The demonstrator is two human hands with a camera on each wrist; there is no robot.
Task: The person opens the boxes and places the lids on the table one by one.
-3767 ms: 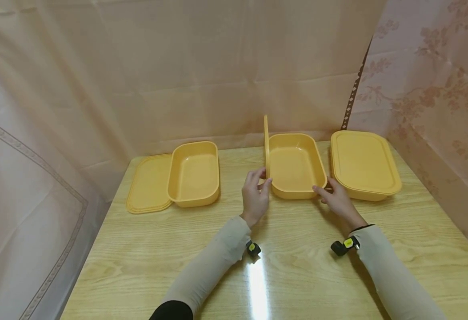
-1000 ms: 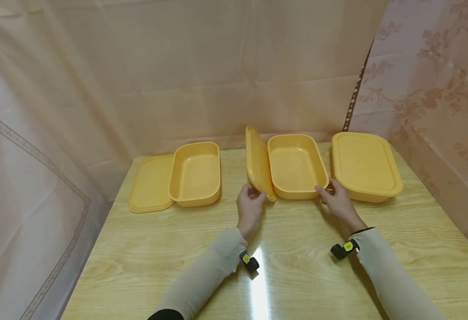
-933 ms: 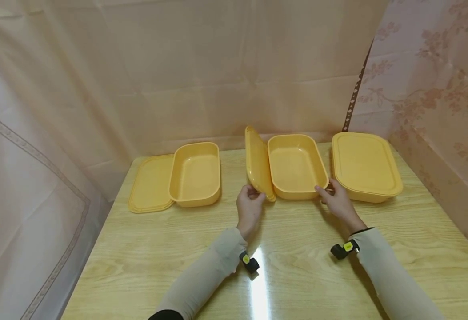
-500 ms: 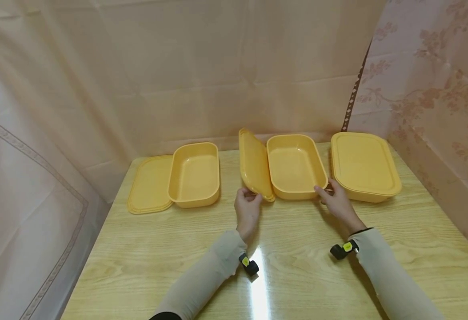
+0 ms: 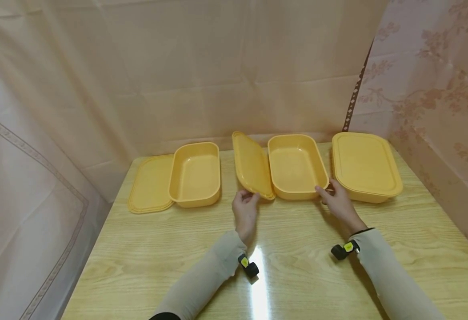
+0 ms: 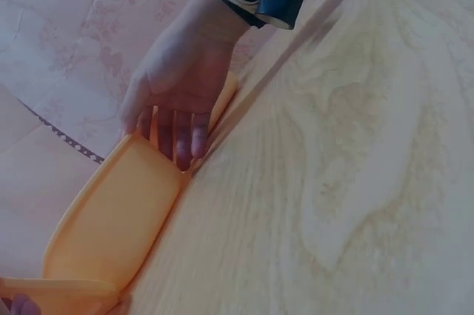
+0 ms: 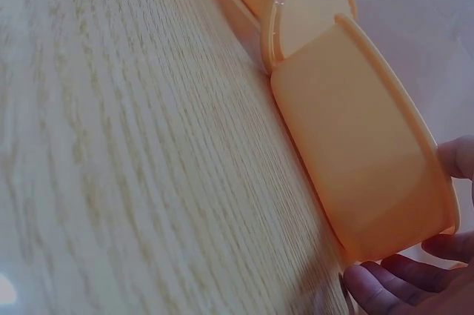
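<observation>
— What have you got towards nine o'clock?
— My left fingers point(image 5: 240, 194) pinch the near edge of a yellow tilted lid point(image 5: 252, 162), my thumb and fingertips drawn together with just that edge between them.

— And where is it?
— At half past eleven, counting twelve as straight ahead of me. Its nine o'clock side is raised and its three o'clock side is low, right beside the open box point(image 5: 295, 166). I can't tell if those two touch.

— Your other hand?
— My right fingers point(image 7: 364, 285) are partly spread around that open box's corner, the one at about five o'clock, thumb on the rim and the others outside. The box stands upright on the desk point(image 5: 138, 266) at twelve.

— Anything further round?
— At one, just past my right hand, there's a covered box point(image 5: 366, 164), its lid on. At eleven stands a second open box point(image 5: 195, 173), also upright. Between ten and eleven lies a flat lid point(image 5: 150, 184); that box hides its three o'clock edge, so I can't tell whether the box rests on it.
</observation>
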